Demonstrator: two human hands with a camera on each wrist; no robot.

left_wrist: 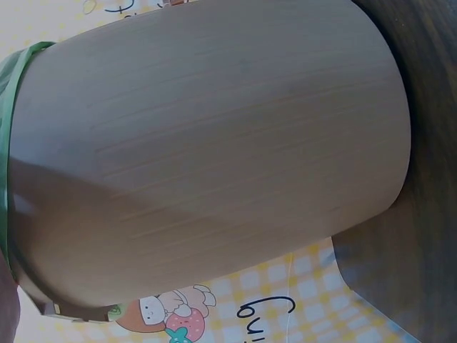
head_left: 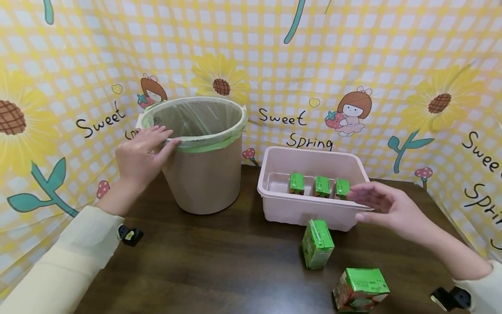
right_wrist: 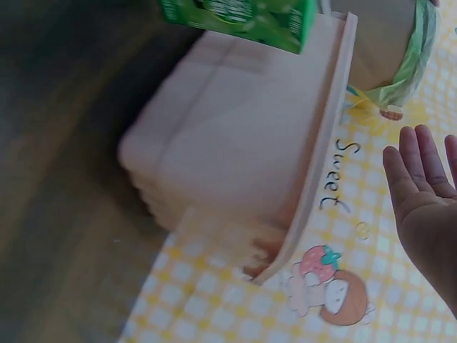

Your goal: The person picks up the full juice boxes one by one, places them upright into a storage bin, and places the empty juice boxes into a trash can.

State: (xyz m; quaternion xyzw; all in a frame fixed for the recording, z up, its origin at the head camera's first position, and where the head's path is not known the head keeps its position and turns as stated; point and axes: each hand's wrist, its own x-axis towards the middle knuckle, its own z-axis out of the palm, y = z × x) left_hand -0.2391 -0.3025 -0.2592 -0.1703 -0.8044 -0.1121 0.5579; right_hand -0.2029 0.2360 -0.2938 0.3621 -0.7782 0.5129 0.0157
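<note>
My left hand point(head_left: 143, 152) grips the near left rim of a beige trash bin point(head_left: 208, 179), fingers over the edge and thumb along the front. A thin bag with a green edge point(head_left: 211, 146) lines this bin; its plain side point(left_wrist: 214, 150) fills the left wrist view. Over the right end of a pale pink plastic basin point(head_left: 306, 211), my right hand point(head_left: 392, 209) hovers with spread, relaxed fingers and holds nothing. Inside the basin stand a green-topped juice box point(head_left: 296, 183), a second juice box point(head_left: 322, 186) and a third juice box point(head_left: 342, 188), closest to the right fingertips.
A juice box point(head_left: 317, 244) with a straw on its side stands in front of the basin. Another juice box point(head_left: 361, 290) is nearer me on the dark wooden table point(head_left: 219, 261). Yellow checked cloth point(head_left: 274, 78) with printed flowers hangs behind and at both sides.
</note>
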